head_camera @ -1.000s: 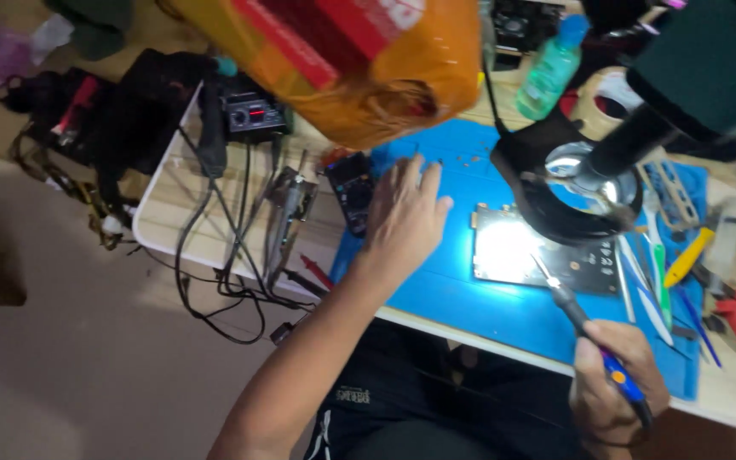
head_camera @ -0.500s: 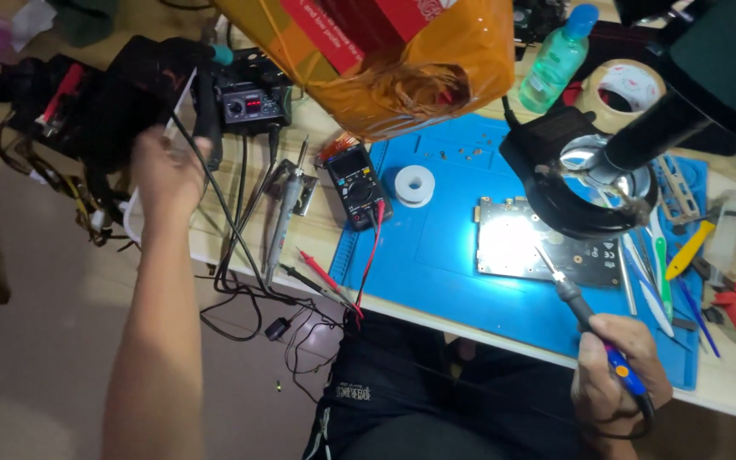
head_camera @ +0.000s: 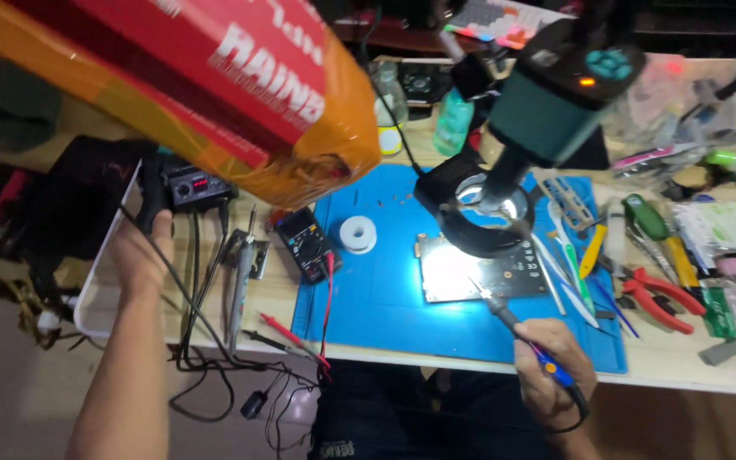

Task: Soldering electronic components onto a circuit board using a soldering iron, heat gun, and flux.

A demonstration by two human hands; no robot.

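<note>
The right hand [head_camera: 553, 375] is gripping a soldering iron [head_camera: 517, 328] by its blue-and-dark handle, fingers wrapped tight around it; the iron's long axis is running from about five o'clock up toward eleven o'clock, and its tip is hovering at the lower edge of the lit circuit board [head_camera: 479, 271]; whether the tip is touching the board I cannot tell. The board is lying on the blue mat [head_camera: 385, 290], directly under the ring light of the microscope [head_camera: 547, 111], so it sits at roughly eleven o'clock from the right hand and close by. The left hand [head_camera: 140, 255] is reaching well away at nine o'clock, its fingers curled around a dark handle or cable just below the soldering station [head_camera: 193, 187]; how firmly it is clamped is partly hidden. The right hand is far nearer to the board. Between the hands, a multimeter [head_camera: 307, 245] and a solder spool [head_camera: 357, 232] are resting on the mat's left part; red pliers [head_camera: 662, 300] are lying off at three o'clock.
</note>
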